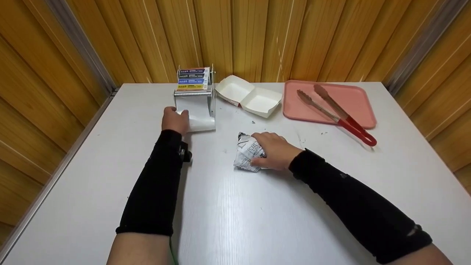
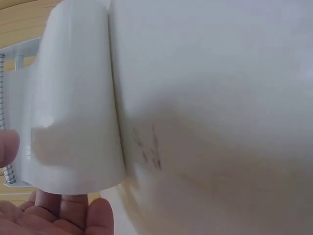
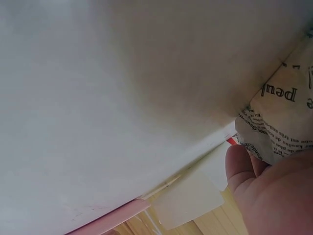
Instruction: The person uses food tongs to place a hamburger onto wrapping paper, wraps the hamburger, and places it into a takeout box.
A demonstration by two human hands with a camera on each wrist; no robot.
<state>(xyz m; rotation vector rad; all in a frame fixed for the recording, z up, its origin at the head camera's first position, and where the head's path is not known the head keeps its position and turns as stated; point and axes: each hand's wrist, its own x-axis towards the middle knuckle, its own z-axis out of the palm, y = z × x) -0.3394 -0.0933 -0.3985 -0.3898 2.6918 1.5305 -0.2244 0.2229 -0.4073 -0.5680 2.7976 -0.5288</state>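
Note:
A metal label dispenser (image 1: 193, 93) stands at the back left, with printed labels in purple, black, blue and yellow on top. A white label backing strip (image 1: 201, 123) comes out of its front and curls over. My left hand (image 1: 175, 121) holds the strip at its left edge, thumb above and curled fingers (image 2: 100, 215) below. Close to the middle of the table, a packet wrapped in newsprint-pattern paper (image 1: 244, 152) lies under my right hand (image 1: 276, 151), which grips its right side. The right wrist view shows the packet's printed wrapping (image 3: 281, 112) beside the thumb.
An open white cardboard food box (image 1: 259, 100) lies right of the dispenser. At the back right, red-handled tongs (image 1: 344, 121) rest across a pink tray (image 1: 358, 99), their handles past its front edge. Wood-look panels (image 1: 250, 40) enclose the white table (image 1: 220, 221).

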